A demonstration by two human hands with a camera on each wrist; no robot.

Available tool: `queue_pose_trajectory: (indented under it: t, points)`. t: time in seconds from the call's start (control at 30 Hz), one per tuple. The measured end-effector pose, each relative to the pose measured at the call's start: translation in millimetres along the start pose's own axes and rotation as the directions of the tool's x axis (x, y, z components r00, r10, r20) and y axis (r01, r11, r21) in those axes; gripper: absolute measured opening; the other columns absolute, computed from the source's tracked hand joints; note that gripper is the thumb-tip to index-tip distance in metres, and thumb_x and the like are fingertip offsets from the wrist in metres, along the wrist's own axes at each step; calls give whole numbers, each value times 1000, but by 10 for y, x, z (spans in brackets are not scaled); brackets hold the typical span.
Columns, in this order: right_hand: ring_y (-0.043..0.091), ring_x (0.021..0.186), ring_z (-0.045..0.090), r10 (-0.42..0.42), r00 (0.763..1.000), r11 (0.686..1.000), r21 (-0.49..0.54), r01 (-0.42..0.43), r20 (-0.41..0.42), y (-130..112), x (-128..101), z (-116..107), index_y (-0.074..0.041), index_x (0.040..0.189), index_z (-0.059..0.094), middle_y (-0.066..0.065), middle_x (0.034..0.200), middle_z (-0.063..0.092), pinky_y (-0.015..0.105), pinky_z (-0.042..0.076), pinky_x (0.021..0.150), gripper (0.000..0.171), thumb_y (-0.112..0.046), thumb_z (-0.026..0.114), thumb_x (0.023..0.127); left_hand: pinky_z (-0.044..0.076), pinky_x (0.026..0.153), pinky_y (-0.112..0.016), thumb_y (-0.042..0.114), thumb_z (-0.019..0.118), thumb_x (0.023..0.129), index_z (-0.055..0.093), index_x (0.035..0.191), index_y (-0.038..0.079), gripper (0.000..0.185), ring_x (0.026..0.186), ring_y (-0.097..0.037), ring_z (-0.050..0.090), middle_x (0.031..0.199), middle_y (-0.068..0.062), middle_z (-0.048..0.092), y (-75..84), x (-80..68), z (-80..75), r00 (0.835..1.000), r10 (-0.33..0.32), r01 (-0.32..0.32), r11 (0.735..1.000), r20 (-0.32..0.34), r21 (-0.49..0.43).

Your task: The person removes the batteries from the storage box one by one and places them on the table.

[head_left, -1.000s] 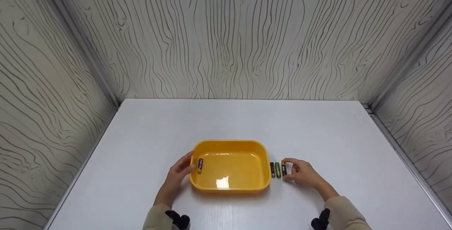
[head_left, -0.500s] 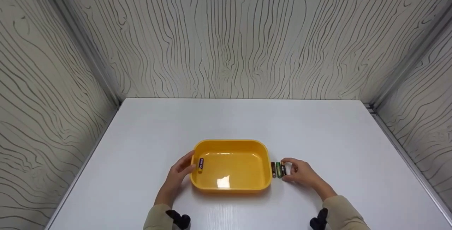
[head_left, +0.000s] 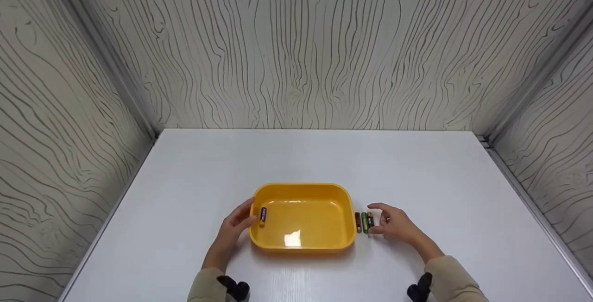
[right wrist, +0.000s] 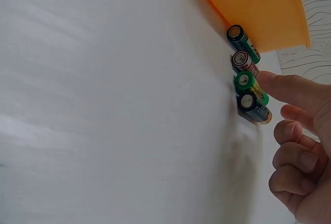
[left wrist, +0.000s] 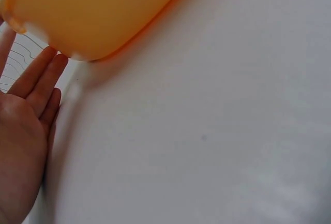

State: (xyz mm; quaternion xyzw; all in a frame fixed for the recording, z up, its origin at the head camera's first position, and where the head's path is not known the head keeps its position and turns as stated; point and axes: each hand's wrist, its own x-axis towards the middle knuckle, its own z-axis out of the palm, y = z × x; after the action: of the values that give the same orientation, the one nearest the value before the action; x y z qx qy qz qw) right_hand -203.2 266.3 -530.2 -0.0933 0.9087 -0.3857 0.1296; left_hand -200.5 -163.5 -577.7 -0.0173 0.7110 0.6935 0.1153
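Observation:
My left hand (head_left: 230, 231) holds the left side of a yellow plastic tub (head_left: 301, 249), thumb at the rim and fingers against the outer wall. Inside, near that side, lies a purple-and-yellow battery (head_left: 262, 217). A row of batteries stands side by side to the right: a brownish-red one (head_left: 358, 222), a green one (head_left: 364, 223) and a black one (head_left: 370, 218). The right wrist view adds a dark green battery (right wrist: 243, 44) beside the tub wall. My right hand (head_left: 396, 225) is at the row's right end, index and thumb spread around the black battery, other fingers curled.
A white tabletop (head_left: 319, 158) extends around the tub. Behind it rises a wood-grain patterned panel (head_left: 296, 52), with similar panels and metal edge strips at left and right. Both wrists wear small black devices.
The black battery has slid left, closing the gap to the green one. My right index finger has come off its far end. The left hand and tub stay put.

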Motion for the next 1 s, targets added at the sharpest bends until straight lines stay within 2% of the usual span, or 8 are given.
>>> queue_pose_trajectory:
  t: [0.1, 0.4, 0.6, 0.73, 1.0]
  points:
    - [2, 57, 39, -46, 999, 999, 9, 46, 4, -32, 2, -15, 1, 128, 54, -4, 67, 44, 15, 36, 54, 58, -20, 77, 80, 20, 124, -52, 39, 67, 88, 46, 144, 25, 61, 147, -25, 34, 153, -2, 44, 11, 2, 7, 1000, 2, -2, 1000, -10, 5]
    - [1, 60, 42, -101, 995, 995, 22, 101, 13, -126, -2, -31, 3, 122, 58, 1, 73, 54, 14, 37, 55, 48, -22, 73, 84, 22, 123, -52, 39, 67, 88, 45, 144, 25, 61, 146, -26, 35, 153, -3, 43, 15, 8, 18, 1000, 10, -10, 1000, -14, 9]
    - [0, 62, 42, -168, 985, 985, 36, 169, -28, -186, 11, -22, 4, 118, 60, 1, 73, 56, 14, 38, 54, 45, -24, 72, 85, 20, 123, -54, 38, 66, 89, 45, 144, 24, 61, 146, -27, 35, 154, -4, 43, 30, -9, 18, 1000, 12, -12, 1000, -18, 14]
    - [0, 60, 42, -235, 970, 970, 43, 238, -64, -254, 24, -5, 6, 114, 60, -1, 70, 56, 15, 37, 51, 43, -23, 72, 85, 21, 123, -53, 38, 67, 88, 46, 143, 25, 60, 146, -27, 34, 153, -3, 43, 30, -6, 15, 1000, 6, -6, 1000, -19, 13]
    - [-2, 59, 42, -193, 981, 980, 40, 194, -30, -393, 69, 16, 4, 117, 61, 4, 74, 58, 13, 38, 53, 43, -24, 71, 86, 21, 123, -53, 40, 67, 88, 45, 144, 26, 62, 146, -26, 34, 154, -3, 42, 18, 3, 8, 1000, -10, 11, 1000, -20, 13]
